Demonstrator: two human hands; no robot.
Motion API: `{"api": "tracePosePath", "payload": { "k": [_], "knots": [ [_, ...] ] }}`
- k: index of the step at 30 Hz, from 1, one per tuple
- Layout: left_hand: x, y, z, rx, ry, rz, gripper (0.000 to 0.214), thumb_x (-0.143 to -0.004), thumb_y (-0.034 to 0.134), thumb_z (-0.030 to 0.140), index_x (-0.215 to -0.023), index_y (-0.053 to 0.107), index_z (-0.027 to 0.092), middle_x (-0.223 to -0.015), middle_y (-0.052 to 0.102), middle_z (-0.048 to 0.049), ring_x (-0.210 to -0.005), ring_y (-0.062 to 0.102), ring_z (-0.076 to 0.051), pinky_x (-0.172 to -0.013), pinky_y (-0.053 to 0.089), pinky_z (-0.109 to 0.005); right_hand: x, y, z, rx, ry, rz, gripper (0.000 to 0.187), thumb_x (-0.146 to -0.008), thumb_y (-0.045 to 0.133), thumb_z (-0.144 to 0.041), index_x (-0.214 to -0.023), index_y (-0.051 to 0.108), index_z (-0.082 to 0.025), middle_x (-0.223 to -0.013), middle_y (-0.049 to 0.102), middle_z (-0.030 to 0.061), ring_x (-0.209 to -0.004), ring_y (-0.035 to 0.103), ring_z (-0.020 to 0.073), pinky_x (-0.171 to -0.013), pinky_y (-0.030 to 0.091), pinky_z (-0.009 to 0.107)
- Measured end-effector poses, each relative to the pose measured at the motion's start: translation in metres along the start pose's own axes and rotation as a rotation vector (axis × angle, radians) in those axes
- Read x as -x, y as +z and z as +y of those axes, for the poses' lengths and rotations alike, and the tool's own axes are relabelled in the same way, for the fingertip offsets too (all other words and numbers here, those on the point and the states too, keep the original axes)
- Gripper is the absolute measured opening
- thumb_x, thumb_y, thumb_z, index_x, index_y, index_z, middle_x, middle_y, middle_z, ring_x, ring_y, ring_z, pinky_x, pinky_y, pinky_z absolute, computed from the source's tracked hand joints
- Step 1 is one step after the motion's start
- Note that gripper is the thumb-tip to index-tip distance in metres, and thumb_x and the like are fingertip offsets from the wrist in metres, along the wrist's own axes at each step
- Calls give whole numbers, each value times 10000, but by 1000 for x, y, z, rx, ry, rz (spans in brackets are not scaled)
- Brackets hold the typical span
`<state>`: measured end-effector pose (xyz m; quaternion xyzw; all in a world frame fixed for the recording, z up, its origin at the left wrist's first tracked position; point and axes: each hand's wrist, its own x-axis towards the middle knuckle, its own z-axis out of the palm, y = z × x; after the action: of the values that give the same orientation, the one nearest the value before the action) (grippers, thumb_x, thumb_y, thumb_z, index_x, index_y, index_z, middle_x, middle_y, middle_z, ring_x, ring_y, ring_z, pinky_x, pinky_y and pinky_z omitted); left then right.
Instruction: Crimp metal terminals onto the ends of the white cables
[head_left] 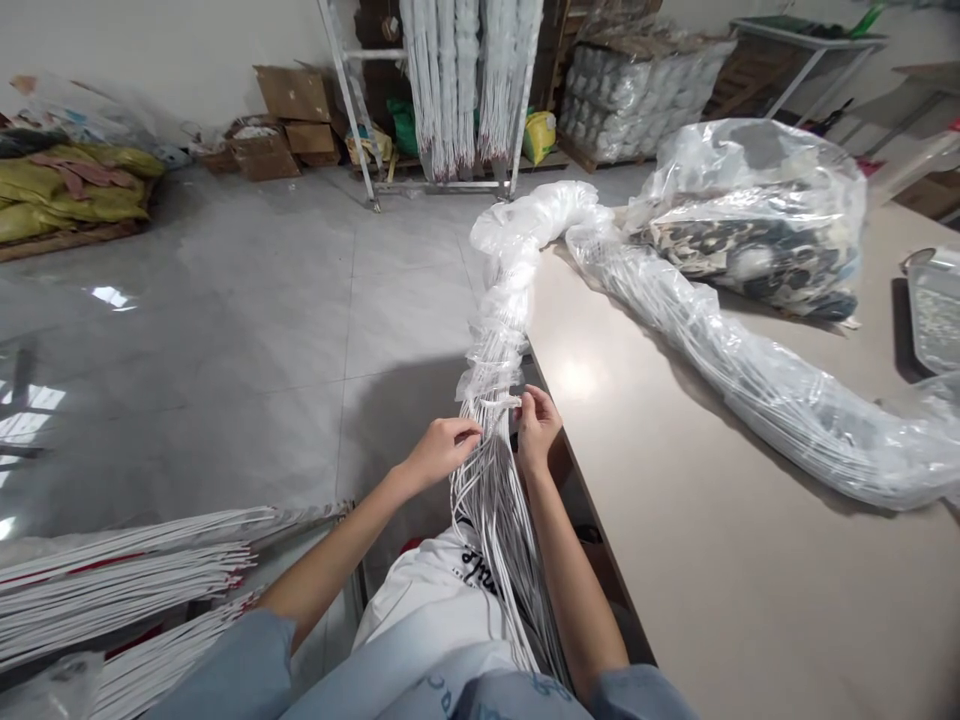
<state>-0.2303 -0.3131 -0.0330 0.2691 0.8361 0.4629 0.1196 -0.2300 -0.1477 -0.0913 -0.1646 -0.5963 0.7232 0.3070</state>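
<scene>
A thick bundle of thin white cables hangs over the table's edge and down in front of my body. Crumpled clear plastic wrap sleeves its upper part. Across the cables, just below the sleeve's end, lies a narrow white strip. My right hand pinches the strip's right end between thumb and fingers. At the bundle's left side is my left hand, its fingers closed together against the cables; what they pinch, if anything, is hidden.
The table on the right bears another plastic-wrapped cable bundle, a big clear bag and a tray. More cables lie at lower left. A metal rack with hanging cables and cardboard boxes stand behind.
</scene>
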Motion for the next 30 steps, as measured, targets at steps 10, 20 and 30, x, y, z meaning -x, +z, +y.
{"api": "tracePosePath", "payload": {
  "k": [10, 20, 30],
  "knots": [
    [3, 7, 3, -37, 60, -47, 172, -842, 527, 170, -884, 693, 186, -915, 714, -19, -809, 638, -152, -727, 449, -241, 4, -10, 5, 57, -91, -234, 271, -763, 464, -158, -994, 603, -184, -814, 624, 22, -681, 587, 124, -675, 506, 280],
    [3, 25, 13, -102, 184, -27, 186, -860, 507, 208, -946, 670, 182, -909, 707, -48, -783, 632, -163, -738, 456, -265, 13, -2, 14, 299, -265, -680, 268, -843, 513, -279, -1048, 672, -213, -1159, 628, 106, -1087, 579, 234, -949, 457, 407],
    [-12, 27, -53, -55, -121, 234, 149, -781, 526, 163, -842, 662, 158, -767, 654, -44, -694, 578, -156, -645, 408, -241, 10, -1, 8, 337, -360, -664, 400, -938, 328, -384, -1098, 636, -185, -1174, 624, 135, -1103, 571, 241, -959, 437, 436]
  ]
}}
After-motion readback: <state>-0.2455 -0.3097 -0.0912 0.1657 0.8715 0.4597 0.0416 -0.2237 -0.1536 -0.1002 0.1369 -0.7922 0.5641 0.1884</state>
